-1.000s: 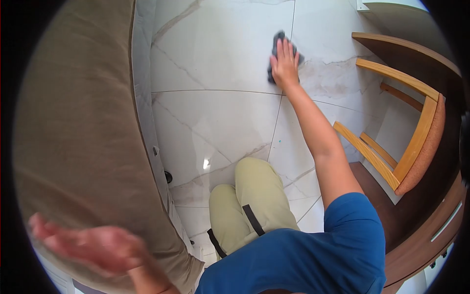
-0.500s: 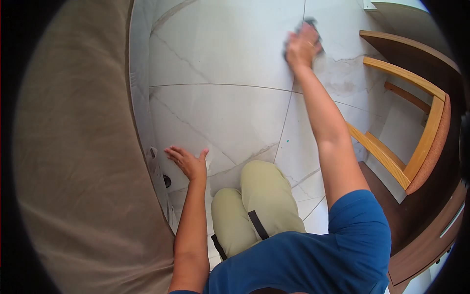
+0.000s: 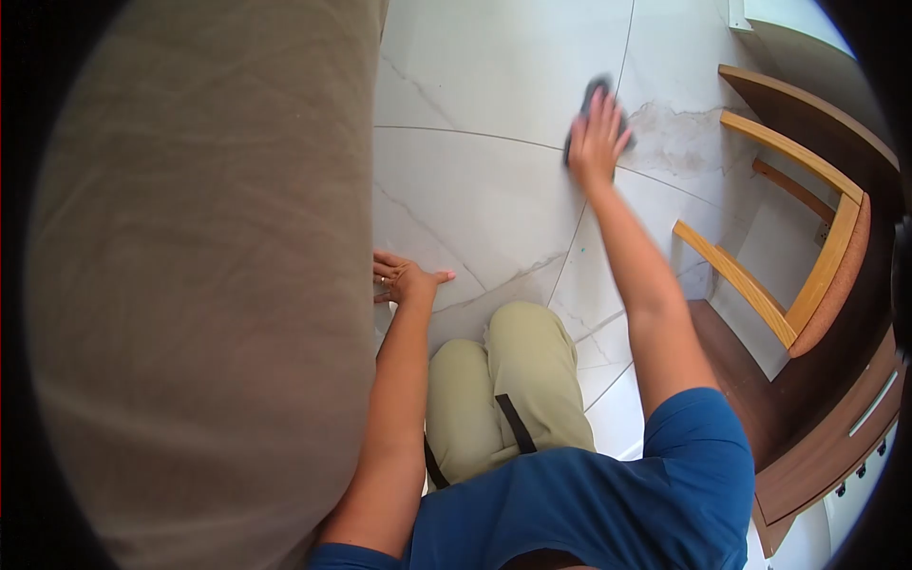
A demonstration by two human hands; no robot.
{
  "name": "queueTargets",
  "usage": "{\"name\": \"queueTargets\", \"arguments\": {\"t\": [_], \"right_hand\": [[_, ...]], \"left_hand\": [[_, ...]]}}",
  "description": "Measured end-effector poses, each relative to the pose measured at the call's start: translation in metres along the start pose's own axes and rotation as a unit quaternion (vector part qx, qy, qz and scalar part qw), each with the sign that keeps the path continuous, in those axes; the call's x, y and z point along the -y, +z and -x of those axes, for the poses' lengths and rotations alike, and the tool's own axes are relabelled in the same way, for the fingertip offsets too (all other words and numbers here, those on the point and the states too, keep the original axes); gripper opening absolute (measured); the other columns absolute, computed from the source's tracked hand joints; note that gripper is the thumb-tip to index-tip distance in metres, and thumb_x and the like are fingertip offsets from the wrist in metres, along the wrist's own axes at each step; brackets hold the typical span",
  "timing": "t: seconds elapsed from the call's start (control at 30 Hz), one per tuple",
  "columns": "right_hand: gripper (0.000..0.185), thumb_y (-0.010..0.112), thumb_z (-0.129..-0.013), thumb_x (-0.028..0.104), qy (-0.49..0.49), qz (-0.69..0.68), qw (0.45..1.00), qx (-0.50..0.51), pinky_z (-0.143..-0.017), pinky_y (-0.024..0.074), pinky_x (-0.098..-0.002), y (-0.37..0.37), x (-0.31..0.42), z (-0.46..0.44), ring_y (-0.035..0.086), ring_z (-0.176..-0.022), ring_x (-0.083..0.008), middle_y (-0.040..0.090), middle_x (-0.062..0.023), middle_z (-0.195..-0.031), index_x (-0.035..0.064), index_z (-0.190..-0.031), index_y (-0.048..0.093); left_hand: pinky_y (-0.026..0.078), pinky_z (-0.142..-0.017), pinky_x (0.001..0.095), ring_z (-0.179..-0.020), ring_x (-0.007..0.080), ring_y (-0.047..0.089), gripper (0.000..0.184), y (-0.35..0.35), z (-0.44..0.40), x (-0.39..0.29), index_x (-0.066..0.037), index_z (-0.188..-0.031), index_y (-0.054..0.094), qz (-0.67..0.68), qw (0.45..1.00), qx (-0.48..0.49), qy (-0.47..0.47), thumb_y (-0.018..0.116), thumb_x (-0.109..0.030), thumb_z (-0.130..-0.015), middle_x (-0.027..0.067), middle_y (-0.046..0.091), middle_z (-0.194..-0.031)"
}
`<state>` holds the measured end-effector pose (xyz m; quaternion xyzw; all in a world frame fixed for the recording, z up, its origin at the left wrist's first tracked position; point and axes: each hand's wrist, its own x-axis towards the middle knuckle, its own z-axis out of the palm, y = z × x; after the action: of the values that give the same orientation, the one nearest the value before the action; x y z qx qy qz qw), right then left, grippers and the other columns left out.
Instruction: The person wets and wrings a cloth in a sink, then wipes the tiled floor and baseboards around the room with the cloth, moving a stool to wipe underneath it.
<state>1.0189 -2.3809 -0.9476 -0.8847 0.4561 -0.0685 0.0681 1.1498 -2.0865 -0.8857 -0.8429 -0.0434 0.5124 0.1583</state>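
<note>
My right hand point(image 3: 597, 147) is pressed over a dark grey cloth point(image 3: 598, 86) on the white marbled tile floor point(image 3: 503, 190), arm stretched forward. The cloth's edges stick out around the fingers, and it looks slightly blurred. Lower left, my left hand point(image 3: 410, 280) is spread with the thumb pointing right, low beside the brown fabric-covered furniture point(image 3: 209, 285). That furniture's edge hides some of its fingertips. Nothing shows in the left hand.
On the right, a wooden chair point(image 3: 825, 271) lies within or against a dark brown wooden unit point(image 3: 836, 399). My bent knees point(image 3: 527, 351) are on the tiles at the bottom middle. The brown covered furniture fills the left side.
My right hand and the cloth have come back closer to my body. The view has shifted, so the brown furniture covers more of the left side and part of my left hand.
</note>
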Motion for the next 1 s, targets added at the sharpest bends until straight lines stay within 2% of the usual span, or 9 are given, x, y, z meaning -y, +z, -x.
{"name": "queueTargets", "arguments": {"t": [0.13,0.17,0.3,0.37,0.47,0.5,0.53,0.83,1.0], "right_hand": [[0.056,0.031,-0.097,0.034,-0.035,0.12,0.988,-0.087,-0.112,0.0153,-0.0522,0.039,0.11,-0.138,0.027,-0.138,-0.0318,0.027,-0.0162,-0.15,0.0049,-0.144,0.026],[0.061,0.021,-0.098,0.04,-0.016,-0.021,0.991,0.128,-0.113,-0.002,-0.0551,0.009,0.164,-0.144,0.003,-0.144,-0.0301,0.003,-0.0097,-0.157,0.0094,-0.15,0.009],[0.052,0.049,-0.085,0.037,-0.254,-0.12,0.959,0.017,-0.102,0.0202,-0.0668,0.037,0.279,-0.068,0.038,-0.128,-0.0309,0.05,-0.0147,-0.13,0.0097,-0.129,0.049],[0.05,0.051,-0.084,0.036,-0.358,-0.172,0.914,0.085,-0.106,0.016,-0.0646,0.061,0.295,0.013,0.038,-0.13,-0.0279,0.051,-0.0104,-0.132,0.0128,-0.128,0.052],[0.05,0.05,-0.084,0.037,-0.385,-0.263,0.876,0.119,-0.108,0.0142,-0.0633,0.054,0.275,0.049,0.038,-0.13,-0.0274,0.047,-0.0066,-0.138,0.0166,-0.129,0.052],[0.049,0.05,-0.084,0.037,-0.383,-0.299,0.867,0.108,-0.108,0.0139,-0.0629,0.055,0.262,0.054,0.039,-0.13,-0.0274,0.045,-0.0047,-0.139,0.0187,-0.129,0.052],[0.048,0.051,-0.085,0.038,-0.363,-0.188,0.912,0.039,-0.107,0.0151,-0.0627,0.048,0.242,0.038,0.037,-0.13,-0.0272,0.043,-0.0026,-0.141,0.0213,-0.13,0.05],[0.058,0.038,-0.095,0.038,0.077,0.029,0.996,-0.03,-0.108,0.0114,-0.0591,-0.021,-0.165,0.05,0.02,-0.14,-0.0291,0.024,-0.0088,-0.153,0.0182,-0.148,0.025],[0.059,0.037,-0.096,0.035,0.187,0.029,0.982,-0.028,-0.109,0.0071,-0.0592,-0.022,-0.14,0.151,0.013,-0.142,-0.0346,0.019,-0.0128,-0.154,0.0123,-0.148,0.022]], "left_hand": [[0.025,-0.103,0.0653,-0.139,0.0416,-0.019,0.164,-0.003,-0.001,0.002,0.001,-0.139,-0.027,0.008,1.0,0.014,0.001,0.091,-0.052,-0.038,0.0269,-0.029,-0.146],[0.025,-0.103,0.0653,-0.139,0.0416,-0.019,0.164,-0.002,-0.003,0.002,0.001,-0.139,-0.027,0.006,1.0,0.014,0.005,0.091,-0.052,-0.038,0.0269,-0.029,-0.146],[0.025,-0.102,0.0659,-0.138,0.0424,-0.019,0.163,0.0,-0.005,0.004,0.001,-0.139,-0.027,0.011,1.0,0.006,0.002,0.091,-0.051,-0.039,0.0274,-0.029,-0.146],[0.025,-0.101,0.0666,-0.138,0.0427,-0.02,0.162,0.018,-0.012,0.003,0.001,-0.139,-0.026,0.014,1.0,0.004,0.004,0.091,-0.051,-0.04,0.0271,-0.029,-0.146],[0.026,-0.1,0.0681,-0.138,0.0425,-0.02,0.162,0.048,-0.027,0.006,0.001,-0.139,-0.026,-0.039,0.928,-0.372,0.004,0.091,-0.051,-0.04,0.0261,-0.029,-0.146],[0.025,-0.1,0.0686,-0.139,0.0428,-0.018,0.16,0.013,-0.009,0.004,0.002,-0.14,-0.023,-0.006,0.977,-0.213,0.01,0.091,-0.051,-0.04,0.0274,-0.027,-0.147],[0.023,-0.1,0.0692,-0.139,0.0432,-0.016,0.159,-0.004,0.002,0.006,0.003,-0.141,-0.02,0.025,0.999,-0.045,0.012,0.09,-0.051,-0.041,0.0287,-0.024,-0.147],[0.021,-0.101,0.0695,-0.137,0.0429,-0.023,0.164,0.005,-0.001,0.007,-0.003,-0.137,-0.032,0.035,0.997,-0.062,0.003,0.093,-0.047,-0.039,0.0273,-0.033,-0.144],[0.021,-0.101,0.0702,-0.136,0.0441,-0.023,0.164,0.003,0.001,0.003,-0.003,-0.136,-0.033,0.034,0.997,-0.066,0.002,0.092,-0.049,-0.042,0.0287,-0.034,-0.142]]}}
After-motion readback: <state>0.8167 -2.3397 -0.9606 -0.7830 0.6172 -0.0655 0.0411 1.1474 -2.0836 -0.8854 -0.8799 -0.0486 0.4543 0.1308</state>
